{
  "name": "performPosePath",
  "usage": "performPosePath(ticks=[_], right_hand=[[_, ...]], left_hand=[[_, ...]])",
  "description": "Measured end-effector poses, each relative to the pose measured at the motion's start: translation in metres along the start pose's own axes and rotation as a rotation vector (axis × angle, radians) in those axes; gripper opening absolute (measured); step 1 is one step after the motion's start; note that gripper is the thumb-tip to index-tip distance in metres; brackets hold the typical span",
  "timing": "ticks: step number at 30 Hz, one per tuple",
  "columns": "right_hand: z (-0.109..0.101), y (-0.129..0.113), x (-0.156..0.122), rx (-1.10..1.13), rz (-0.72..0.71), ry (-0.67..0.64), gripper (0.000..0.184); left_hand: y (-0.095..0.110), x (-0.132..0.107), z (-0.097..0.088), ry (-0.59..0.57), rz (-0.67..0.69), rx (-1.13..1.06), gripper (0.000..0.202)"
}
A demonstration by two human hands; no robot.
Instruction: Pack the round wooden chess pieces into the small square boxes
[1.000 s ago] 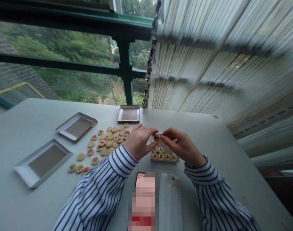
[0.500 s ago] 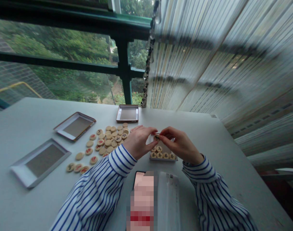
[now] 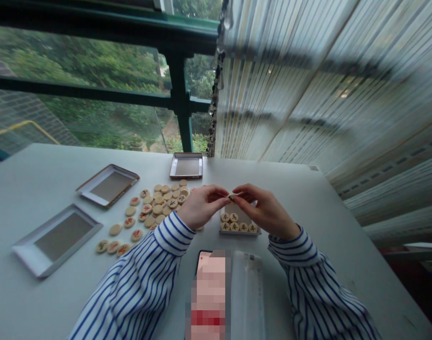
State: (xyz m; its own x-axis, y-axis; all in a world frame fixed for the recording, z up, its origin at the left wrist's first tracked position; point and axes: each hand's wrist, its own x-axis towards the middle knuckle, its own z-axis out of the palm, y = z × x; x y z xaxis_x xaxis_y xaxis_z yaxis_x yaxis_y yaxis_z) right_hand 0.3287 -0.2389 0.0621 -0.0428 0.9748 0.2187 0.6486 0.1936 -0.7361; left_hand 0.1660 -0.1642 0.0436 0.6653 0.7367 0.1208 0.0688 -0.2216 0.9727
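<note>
A round wooden Chinese chess piece (image 3: 231, 199) with a black character is held above a small open box (image 3: 241, 232), its face tilted. My left hand (image 3: 199, 206) pinches the piece from the left with thumb and fingers. From the right, my right hand (image 3: 267, 208) grips its other edge between thumb and fingertips. Inside the box, black-lettered pieces form a full front row, with two more behind at the left. Left of my left hand lies a loose spread of pieces (image 3: 158, 199), some face down, others with red or black characters. My left hand and sleeve hide part of them.
Three shallow trays or lids lie on the white table: a grey one (image 3: 91, 225) at left, a brown-edged one (image 3: 133, 181) behind it, and another (image 3: 185, 177) near the window. A phone (image 3: 205, 257) and a translucent plastic case (image 3: 247, 293) lie in front of me.
My left fingers have closed in on the piece, so both hands now pinch it. The piece has tipped and shows less of its face. The view has shifted slightly.
</note>
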Motion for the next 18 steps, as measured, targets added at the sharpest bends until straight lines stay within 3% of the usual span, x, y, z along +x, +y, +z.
performPosePath(ticks=[18], right_hand=[[-0.0039, -0.0017, -0.0005, -0.258, -0.119, -0.05, 0.022]], left_hand=[[0.0025, 0.0007, 0.0036, 0.049, -0.043, 0.068, 0.018]])
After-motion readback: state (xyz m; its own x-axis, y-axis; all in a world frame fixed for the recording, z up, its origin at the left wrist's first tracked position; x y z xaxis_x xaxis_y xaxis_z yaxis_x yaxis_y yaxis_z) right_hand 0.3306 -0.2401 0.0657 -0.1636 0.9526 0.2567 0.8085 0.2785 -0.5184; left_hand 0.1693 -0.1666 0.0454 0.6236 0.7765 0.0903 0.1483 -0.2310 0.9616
